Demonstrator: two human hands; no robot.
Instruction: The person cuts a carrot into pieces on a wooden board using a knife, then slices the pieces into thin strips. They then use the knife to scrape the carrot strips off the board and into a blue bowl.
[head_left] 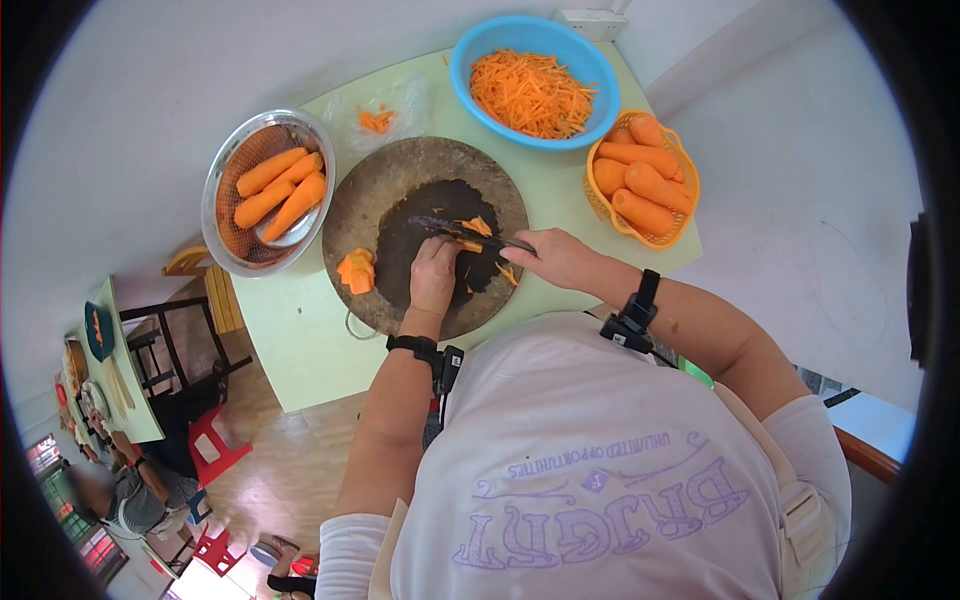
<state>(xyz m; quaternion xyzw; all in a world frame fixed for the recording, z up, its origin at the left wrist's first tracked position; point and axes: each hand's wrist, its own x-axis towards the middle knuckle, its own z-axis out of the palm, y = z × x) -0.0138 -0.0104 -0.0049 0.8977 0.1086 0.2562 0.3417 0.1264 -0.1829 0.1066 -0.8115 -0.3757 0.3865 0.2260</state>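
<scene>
On a round wooden chopping board (360, 200) with a dark wet middle, my right hand (556, 258) grips the handle of a kitchen knife (490, 239). The blade points left across the board. My left hand (434, 272) presses with bent fingertips on carrot pieces (470, 245) right beside the blade. Cut carrot strips (477, 225) lie just beyond the knife, and a few scraps are scattered near my right hand. A pile of carrot slices (356, 270) sits at the board's left edge.
A metal basin (215, 200) with several peeled carrots stands left. Behind are a plastic bag (408, 105) with scraps and a blue bowl (465, 75) of shredded carrot. A yellow basket (672, 236) of carrots stands right. Another person (140, 500) is at a table lower left.
</scene>
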